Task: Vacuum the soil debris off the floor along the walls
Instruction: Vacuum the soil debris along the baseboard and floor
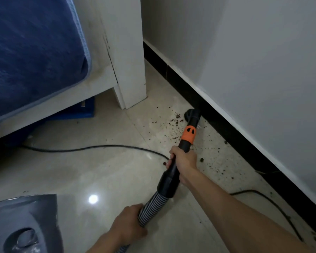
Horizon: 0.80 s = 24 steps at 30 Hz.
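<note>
The right hand (pixel 182 164) is gripping the vacuum wand (pixel 188 134) and the left hand (pixel 128 223) is holding the ribbed hose (pixel 151 207). The nozzle (pixel 192 115) is working the soil debris (pixel 175 123) by the far skirting (pixel 226 125). The next move is probably drawing it nearer along the wall.

My right hand (pixel 182 161) grips the wand (pixel 187 136), my left hand (pixel 128 223) the hose (pixel 153 205) behind it. The nozzle (pixel 192 115) sits just beside the skirting (pixel 226 125), soil (pixel 175 121) to its left, bed (pixel 130 70) beyond.
</note>
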Tool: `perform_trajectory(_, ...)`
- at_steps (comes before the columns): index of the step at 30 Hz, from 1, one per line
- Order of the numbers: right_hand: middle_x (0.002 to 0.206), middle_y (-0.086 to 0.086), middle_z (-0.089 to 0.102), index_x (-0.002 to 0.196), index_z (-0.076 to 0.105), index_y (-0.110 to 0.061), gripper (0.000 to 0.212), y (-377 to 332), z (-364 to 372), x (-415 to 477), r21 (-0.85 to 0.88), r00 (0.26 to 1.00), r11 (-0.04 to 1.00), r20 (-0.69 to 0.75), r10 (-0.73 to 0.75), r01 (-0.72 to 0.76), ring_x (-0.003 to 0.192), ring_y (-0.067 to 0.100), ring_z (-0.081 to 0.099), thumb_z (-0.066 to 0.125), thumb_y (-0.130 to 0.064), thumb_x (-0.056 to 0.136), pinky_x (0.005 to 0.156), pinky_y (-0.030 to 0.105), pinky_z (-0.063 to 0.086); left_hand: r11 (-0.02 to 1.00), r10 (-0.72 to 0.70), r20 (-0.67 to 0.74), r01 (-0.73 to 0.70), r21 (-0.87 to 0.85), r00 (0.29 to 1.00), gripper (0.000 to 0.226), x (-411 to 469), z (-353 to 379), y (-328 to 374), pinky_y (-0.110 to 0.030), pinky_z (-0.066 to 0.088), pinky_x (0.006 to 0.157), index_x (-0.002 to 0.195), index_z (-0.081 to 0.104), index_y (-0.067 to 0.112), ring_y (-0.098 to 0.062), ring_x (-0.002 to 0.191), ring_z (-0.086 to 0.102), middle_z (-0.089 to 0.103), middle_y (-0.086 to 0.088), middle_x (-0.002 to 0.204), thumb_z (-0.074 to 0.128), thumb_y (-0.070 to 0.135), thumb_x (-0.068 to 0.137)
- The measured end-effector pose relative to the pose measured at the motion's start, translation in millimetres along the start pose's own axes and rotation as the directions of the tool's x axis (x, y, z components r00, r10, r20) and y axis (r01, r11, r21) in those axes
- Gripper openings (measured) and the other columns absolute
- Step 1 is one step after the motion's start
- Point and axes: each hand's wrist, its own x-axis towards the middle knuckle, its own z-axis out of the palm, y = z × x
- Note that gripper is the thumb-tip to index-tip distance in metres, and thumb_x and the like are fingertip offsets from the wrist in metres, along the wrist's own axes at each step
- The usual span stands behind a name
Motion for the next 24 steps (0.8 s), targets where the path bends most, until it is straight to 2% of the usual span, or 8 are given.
perform_trajectory(3,0.056,0.007,0.052,0.081,0.051,-0.006,0.013,-13,7,9,-0.009,0.997,1.0,0.073,0.005,-0.004,0.041,0.019,0.046,0.06,0.001,0.076,0.046,0.028,0.046,0.998,-0.008,-0.051,0.005,-0.063,0.999,0.038,3,1,5,-0.027,0.051,0.064,0.087,0.055,0.032,-0.011,0.079,0.063,0.065,0.007,0.088,0.068,0.034,0.051)
perform_trajectory(6,0.055,0.005,0.051,0.079,0.051,-0.008,0.012,-29,33,29,0.046,0.986,0.999,0.167,-0.015,0.007,0.042,0.018,0.047,0.059,0.001,0.075,0.047,0.027,0.045,0.997,-0.005,-0.142,-0.005,-0.075,0.99,0.033,15,-25,5,-0.018,0.043,0.053,0.086,0.056,0.026,-0.005,0.069,0.057,0.061,0.009,0.079,0.071,0.028,0.056)
perform_trajectory(9,0.055,0.005,0.051,0.077,0.051,-0.007,0.012,-13,36,34,0.048,0.966,0.999,0.26,0.006,-0.019,0.042,0.019,0.046,0.06,0.0,0.073,0.046,0.027,0.045,1.0,-0.003,-0.14,0.0,-0.025,0.99,0.038,18,-22,-8,-0.019,0.047,0.057,0.091,0.057,0.029,-0.006,0.074,0.059,0.062,0.009,0.085,0.07,0.03,0.055)
perform_trajectory(11,0.055,0.005,0.051,0.076,0.051,-0.008,0.013,2,16,26,0.034,0.973,0.999,0.23,0.018,-0.027,0.042,0.019,0.046,0.06,0.0,0.074,0.047,0.029,0.045,0.998,0.007,-0.095,0.0,0.068,0.995,0.039,13,-14,-8,-0.025,0.052,0.066,0.089,0.054,0.035,-0.008,0.082,0.061,0.063,0.011,0.089,0.067,0.034,0.053)
perform_trajectory(13,0.054,0.005,0.052,0.075,0.051,-0.008,0.013,6,-5,15,0.03,0.984,0.999,0.177,0.011,-0.017,0.041,0.019,0.047,0.061,0.0,0.074,0.048,0.03,0.046,0.994,0.022,-0.066,-0.014,0.107,0.998,0.035,5,1,0,-0.024,0.05,0.067,0.087,0.048,0.036,-0.009,0.085,0.06,0.061,0.01,0.091,0.066,0.034,0.057)
perform_trajectory(18,0.053,0.004,0.051,0.074,0.05,-0.008,0.013,-3,12,17,0.069,0.993,0.998,0.117,-0.014,0.006,0.04,0.018,0.046,0.059,0.001,0.072,0.045,0.027,0.045,0.999,0.032,-0.132,-0.026,0.048,0.991,0.035,-2,-4,1,-0.026,0.048,0.064,0.091,0.051,0.027,-0.012,0.083,0.061,0.063,0.004,0.093,0.067,0.031,0.06)
perform_trajectory(22,0.054,0.006,0.051,0.075,0.052,-0.007,0.01,27,23,-8,0.008,0.982,0.999,0.185,0.048,-0.05,0.04,0.019,0.046,0.059,0.001,0.074,0.045,0.027,0.044,0.997,0.002,-0.067,0.003,0.074,0.998,0.033,-23,2,-25,-0.022,0.049,0.066,0.081,0.049,0.037,-0.008,0.084,0.061,0.061,0.01,0.091,0.068,0.035,0.054)
perform_trajectory(24,0.055,0.006,0.051,0.076,0.053,-0.007,0.01,28,18,-19,-0.02,0.974,0.998,0.219,0.056,-0.053,0.041,0.019,0.045,0.06,0.001,0.075,0.045,0.027,0.044,1.0,0.007,-0.047,-0.006,0.025,0.999,0.037,-28,11,-26,-0.026,0.053,0.07,0.086,0.054,0.036,-0.009,0.086,0.063,0.064,0.01,0.093,0.066,0.038,0.051)
